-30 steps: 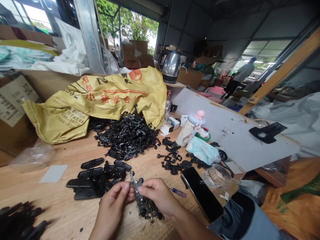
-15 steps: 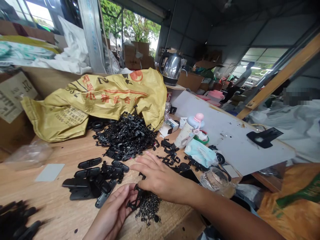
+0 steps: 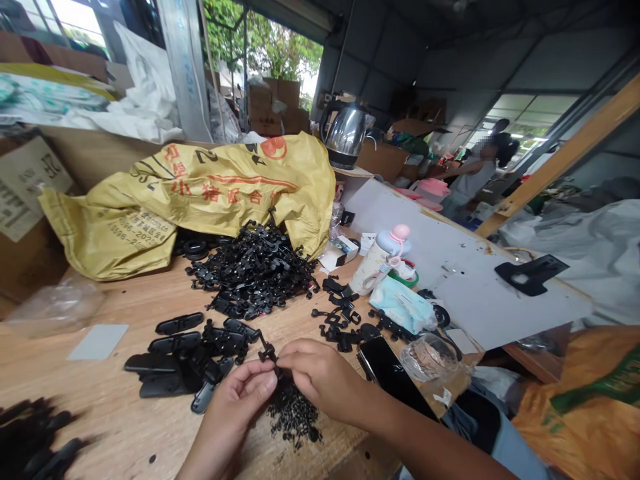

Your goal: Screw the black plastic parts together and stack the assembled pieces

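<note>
My left hand [image 3: 245,393] pinches a small black plastic part [image 3: 268,351] between thumb and fingers, its thin arm sticking up and away from me. My right hand [image 3: 317,375] is closed, its fingertips pressed to the same part from the right; any smaller piece between them is hidden. Right below both hands lies a heap of tiny black pieces [image 3: 295,417]. Left of my hands are several flat, oblong black plastic pieces [image 3: 165,367]. Beyond them rises a large pile of black plastic parts [image 3: 255,270].
A yellow woven sack [image 3: 235,193] lies behind the pile. On the right are a bottle [image 3: 373,263], a blue soft pack [image 3: 400,305], a phone [image 3: 395,373] and a clear tub [image 3: 430,357]. A kettle [image 3: 346,137] stands at the back. Another person [image 3: 473,177] is far off.
My right hand has gone from spread fingers over the part to a pinch against it. The part has been raised and turned, its arm now pointing up. The phone is more exposed.
</note>
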